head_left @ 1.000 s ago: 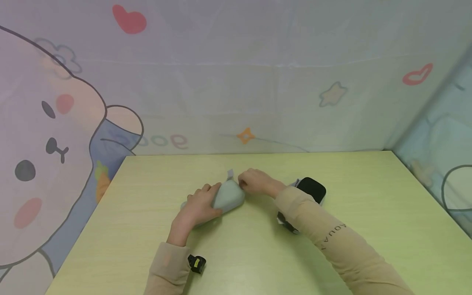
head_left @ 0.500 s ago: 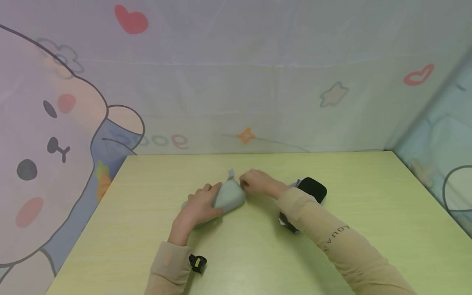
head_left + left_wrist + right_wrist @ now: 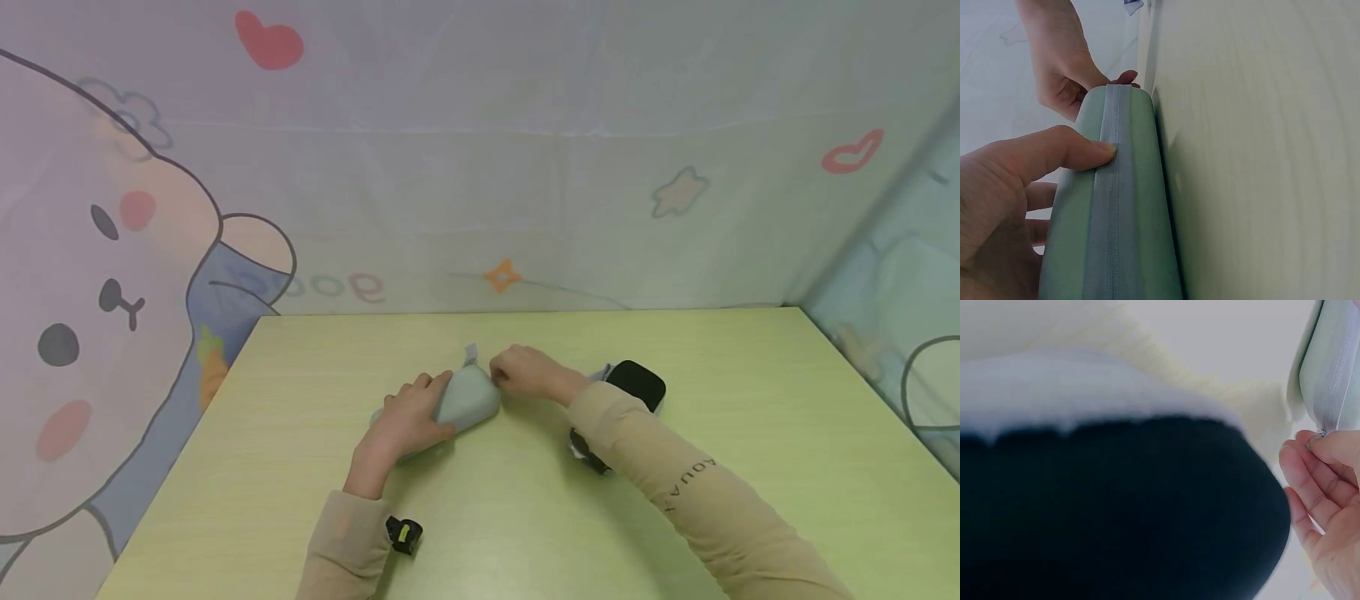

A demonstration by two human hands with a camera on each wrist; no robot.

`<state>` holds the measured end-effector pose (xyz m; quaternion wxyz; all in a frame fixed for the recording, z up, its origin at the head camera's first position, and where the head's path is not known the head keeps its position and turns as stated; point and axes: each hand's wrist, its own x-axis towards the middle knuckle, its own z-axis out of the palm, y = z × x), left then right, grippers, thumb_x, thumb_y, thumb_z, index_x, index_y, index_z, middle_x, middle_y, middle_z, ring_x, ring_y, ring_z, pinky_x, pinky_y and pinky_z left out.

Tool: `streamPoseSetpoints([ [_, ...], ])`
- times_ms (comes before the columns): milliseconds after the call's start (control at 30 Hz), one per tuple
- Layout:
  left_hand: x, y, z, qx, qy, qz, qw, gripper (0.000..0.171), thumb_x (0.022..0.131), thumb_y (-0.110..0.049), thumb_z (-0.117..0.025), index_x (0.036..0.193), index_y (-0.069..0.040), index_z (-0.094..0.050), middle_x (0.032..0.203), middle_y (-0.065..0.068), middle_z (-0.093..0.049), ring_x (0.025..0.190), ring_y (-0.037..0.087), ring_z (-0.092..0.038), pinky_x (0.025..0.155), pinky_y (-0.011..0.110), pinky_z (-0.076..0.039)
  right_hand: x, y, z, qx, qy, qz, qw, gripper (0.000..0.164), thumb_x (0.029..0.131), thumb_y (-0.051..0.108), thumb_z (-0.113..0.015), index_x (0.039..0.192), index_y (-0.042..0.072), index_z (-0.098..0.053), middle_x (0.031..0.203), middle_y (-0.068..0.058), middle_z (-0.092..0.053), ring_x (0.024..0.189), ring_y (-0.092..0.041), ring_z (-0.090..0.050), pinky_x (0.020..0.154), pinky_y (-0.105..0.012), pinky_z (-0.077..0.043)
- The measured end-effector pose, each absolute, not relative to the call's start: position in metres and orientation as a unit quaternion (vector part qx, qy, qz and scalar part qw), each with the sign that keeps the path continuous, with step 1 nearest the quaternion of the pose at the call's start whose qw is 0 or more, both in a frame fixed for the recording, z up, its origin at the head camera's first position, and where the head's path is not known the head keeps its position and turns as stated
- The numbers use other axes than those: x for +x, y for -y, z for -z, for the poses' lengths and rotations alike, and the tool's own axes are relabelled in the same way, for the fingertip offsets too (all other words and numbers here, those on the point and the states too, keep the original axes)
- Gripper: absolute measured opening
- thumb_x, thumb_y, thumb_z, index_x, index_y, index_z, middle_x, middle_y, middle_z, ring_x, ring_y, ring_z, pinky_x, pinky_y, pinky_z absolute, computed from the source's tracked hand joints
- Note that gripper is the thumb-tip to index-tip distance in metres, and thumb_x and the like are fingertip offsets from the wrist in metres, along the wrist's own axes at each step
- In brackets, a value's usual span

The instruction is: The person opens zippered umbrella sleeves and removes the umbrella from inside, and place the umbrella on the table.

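Observation:
A pale green zippered case (image 3: 468, 400) lies on the table, with a grey zipper band (image 3: 1116, 187) running along its side. My left hand (image 3: 408, 421) grips the case from above, its thumb pressing on the zipper band in the left wrist view. At the case's far right end, my right hand (image 3: 525, 371) pinches the zipper pull (image 3: 1321, 432) between thumb and fingertips. Around the pinched end the zipper looks closed. A small grey fabric tab (image 3: 470, 354) sticks up behind the case.
Under my right forearm lies a black, rounded flat item (image 3: 636, 383) with a light grey edge, partly hidden by the sleeve. A small black device (image 3: 405, 535) sits at my left cuff. The wooden table (image 3: 300, 375) ends at a printed cloth backdrop (image 3: 562, 167).
The whole head view has shifted very slightly. Both hands keep their places on the case.

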<state>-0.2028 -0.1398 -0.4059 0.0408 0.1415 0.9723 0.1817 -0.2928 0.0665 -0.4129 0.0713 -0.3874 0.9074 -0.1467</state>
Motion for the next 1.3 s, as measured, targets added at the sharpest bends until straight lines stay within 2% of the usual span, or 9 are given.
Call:
streamPoseSetpoints([
  [200,-0.2028,0.1395,0.4062,0.140,-0.972,-0.182,0.042,0.076,0.080,-0.027,-0.073,0.145,-0.007,-0.040,0.129,0.019,-0.055,0.102,0.034,-0.056,0.080,0.055,-0.044,-0.2921,-0.0676,0.4132,-0.392,-0.907,0.141,0.064,0.015,0.088,0.000,-0.054,0.083,0.002,-0.069,0.078,-0.008,-0.069,0.062,-0.009,-0.052,0.063,-0.022,-0.050],
  [600,-0.2029,0.1388,0.4054,0.138,-0.972,-0.185,0.045,0.075,0.080,-0.026,-0.072,0.145,-0.006,-0.040,0.129,0.019,-0.054,0.102,0.034,-0.056,0.080,0.055,-0.044,-0.2913,-0.0699,0.4150,-0.393,-0.906,0.141,0.066,0.016,0.089,0.001,-0.054,0.081,0.003,-0.068,0.076,-0.005,-0.067,0.060,-0.007,-0.048,0.061,-0.019,-0.047],
  [900,-0.2030,0.1384,0.4050,0.135,-0.973,-0.180,0.042,0.076,0.080,-0.027,-0.072,0.145,-0.006,-0.039,0.129,0.019,-0.055,0.102,0.034,-0.056,0.081,0.055,-0.044,-0.2892,-0.0712,0.4137,-0.388,-0.907,0.141,0.077,0.016,0.089,0.000,-0.054,0.084,0.003,-0.069,0.081,-0.007,-0.070,0.062,-0.008,-0.053,0.065,-0.022,-0.051],
  [1300,-0.2022,0.1388,0.4057,0.136,-0.973,-0.181,0.043,0.075,0.080,-0.026,-0.072,0.145,-0.006,-0.039,0.128,0.019,-0.055,0.101,0.033,-0.056,0.080,0.055,-0.044,-0.2865,-0.0727,0.4129,-0.391,-0.907,0.133,0.081,0.015,0.090,0.001,-0.055,0.086,0.003,-0.069,0.081,-0.007,-0.070,0.062,-0.007,-0.052,0.064,-0.020,-0.049],
])
